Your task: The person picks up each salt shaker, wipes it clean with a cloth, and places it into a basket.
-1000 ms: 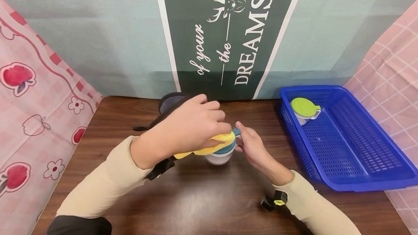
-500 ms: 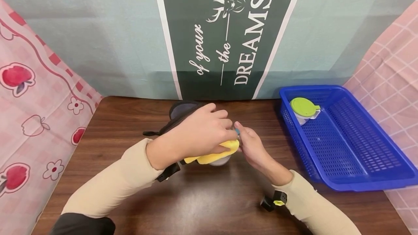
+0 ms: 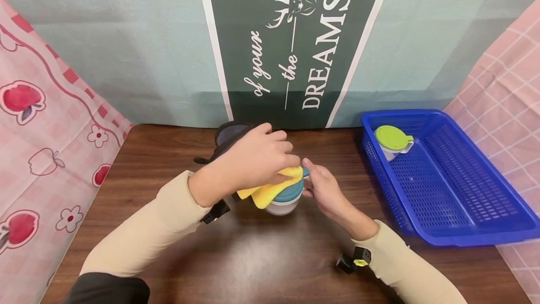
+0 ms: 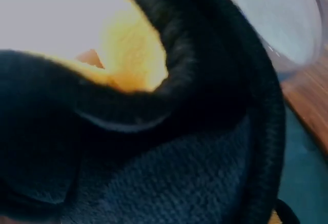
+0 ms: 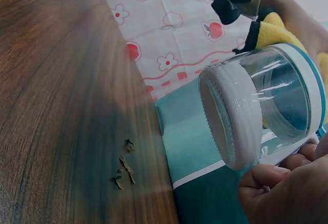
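Observation:
My right hand [image 3: 325, 191] holds a clear seasoning jar [image 3: 281, 209] by its handle side. The jar has a blue lid [image 3: 291, 192] and white contents. In the right wrist view the jar's base [image 5: 215, 116] shows, raised off the table. My left hand [image 3: 257, 158] grips a cloth [image 3: 266, 194], yellow on one side and dark with black edging on the other, and holds it against the lid. Part of the lid lies under the cloth and hand. Dark cloth [image 4: 179, 178] fills most of the left wrist view, hiding the left fingers there.
A blue plastic basket [image 3: 468, 236] stands at the right of the wooden table [image 3: 236, 266]. Inside its far left corner sits a similar jar with a green lid [image 3: 392, 138]. Small brown bits [image 5: 125, 170] lie on the table below the held jar. Fabric [image 3: 160, 50] hangs behind.
My left hand slid the cloth right and toward me over the lid, then drew it back up, baring the lid's front. My right hand and the jar stayed nearly still.

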A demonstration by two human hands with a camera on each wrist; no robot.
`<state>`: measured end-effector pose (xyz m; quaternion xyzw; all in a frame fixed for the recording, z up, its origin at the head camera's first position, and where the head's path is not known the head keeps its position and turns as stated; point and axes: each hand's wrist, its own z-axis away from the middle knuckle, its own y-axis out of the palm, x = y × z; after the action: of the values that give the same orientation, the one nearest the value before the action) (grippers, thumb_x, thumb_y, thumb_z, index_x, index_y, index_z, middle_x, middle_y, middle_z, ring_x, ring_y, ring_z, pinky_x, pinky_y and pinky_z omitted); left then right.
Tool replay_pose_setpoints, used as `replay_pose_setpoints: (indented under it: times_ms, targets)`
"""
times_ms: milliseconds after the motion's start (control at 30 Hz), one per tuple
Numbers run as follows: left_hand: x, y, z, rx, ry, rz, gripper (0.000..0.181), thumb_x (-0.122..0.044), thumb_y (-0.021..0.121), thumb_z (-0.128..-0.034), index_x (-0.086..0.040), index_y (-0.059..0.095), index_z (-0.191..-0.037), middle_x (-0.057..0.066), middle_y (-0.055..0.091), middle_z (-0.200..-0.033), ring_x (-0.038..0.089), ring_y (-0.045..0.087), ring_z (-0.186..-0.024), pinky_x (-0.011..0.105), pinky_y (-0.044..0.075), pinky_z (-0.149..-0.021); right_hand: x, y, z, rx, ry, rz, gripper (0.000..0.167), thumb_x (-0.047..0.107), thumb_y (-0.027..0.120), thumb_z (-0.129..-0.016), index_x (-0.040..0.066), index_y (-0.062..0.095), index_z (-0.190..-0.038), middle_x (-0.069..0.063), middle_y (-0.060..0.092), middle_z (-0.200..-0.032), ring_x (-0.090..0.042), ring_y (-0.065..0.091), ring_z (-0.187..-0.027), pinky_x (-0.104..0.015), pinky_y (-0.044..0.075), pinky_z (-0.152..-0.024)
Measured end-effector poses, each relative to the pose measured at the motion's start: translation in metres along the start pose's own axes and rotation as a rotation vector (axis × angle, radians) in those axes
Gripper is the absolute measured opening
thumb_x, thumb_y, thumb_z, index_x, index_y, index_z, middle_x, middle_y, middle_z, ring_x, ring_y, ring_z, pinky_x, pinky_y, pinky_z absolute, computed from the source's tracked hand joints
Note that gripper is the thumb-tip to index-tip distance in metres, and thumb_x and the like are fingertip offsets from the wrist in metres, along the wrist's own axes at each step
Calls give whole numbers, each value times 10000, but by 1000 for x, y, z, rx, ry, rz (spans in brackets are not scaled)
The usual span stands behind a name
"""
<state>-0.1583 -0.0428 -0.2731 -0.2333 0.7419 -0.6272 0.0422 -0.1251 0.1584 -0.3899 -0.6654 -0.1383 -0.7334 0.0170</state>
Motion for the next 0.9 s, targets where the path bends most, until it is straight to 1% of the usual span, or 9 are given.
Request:
replay_pose_setpoints:
  times_ms: [67, 133, 333, 433, 700, 900]
  targets:
    - [5, 1, 0, 14, -11, 0, 289, -445, 773, -871, -253, 771, -1088, -39, 709, -907, 185, 555, -862, 364, 423, -769, 1, 1, 0, -9, 7, 4, 512, 286, 357, -1119, 130, 432, -636, 47, 342, -574, -88, 343, -546, -212, 318, -535]
    - [9, 3, 0, 14, -22, -11, 291, -443, 776, -870, -252, 774, -1090, -36, 711, -909, 190, 557, -865, 365, 426, -773, 1, 1, 0, -15, 9, 6, 508, 276, 355, -1119, 116, 396, -639, 39, 327, -576, -95, 331, -542, -215, 313, -534]
    - [20, 10, 2, -28, -35, -29, 239, -404, 793, -863, -256, 774, -1049, -34, 685, -861, 194, 550, -841, 372, 418, -756, 1, 2, 1, -19, 17, -2, 502, 280, 360, -1118, 120, 391, -643, 39, 317, -573, -100, 316, -533, -220, 293, -528]
    - [25, 12, 3, -38, -46, -31, 243, -392, 807, -854, -251, 776, -1049, -27, 684, -854, 199, 549, -837, 377, 419, -752, 0, 2, 1, -18, 10, -4, 501, 276, 359, -1118, 124, 398, -642, 41, 314, -572, -102, 316, -532, -222, 294, -528]
    - [33, 17, 3, -29, -69, -69, 248, -398, 802, -862, -252, 777, -1061, -18, 701, -884, 207, 559, -858, 377, 421, -757, -1, 2, 1, -31, 13, -7, 498, 262, 354, -1118, 118, 384, -642, 51, 305, -573, -101, 315, -529, -220, 300, -529]
    - [42, 27, 5, -7, -101, -60, 247, -383, 814, -856, -243, 780, -1057, -19, 707, -895, 212, 568, -866, 380, 421, -748, 0, 2, 2, -43, 11, -12, 493, 269, 360, -1116, 130, 400, -645, 59, 308, -572, -91, 317, -525, -211, 297, -525]
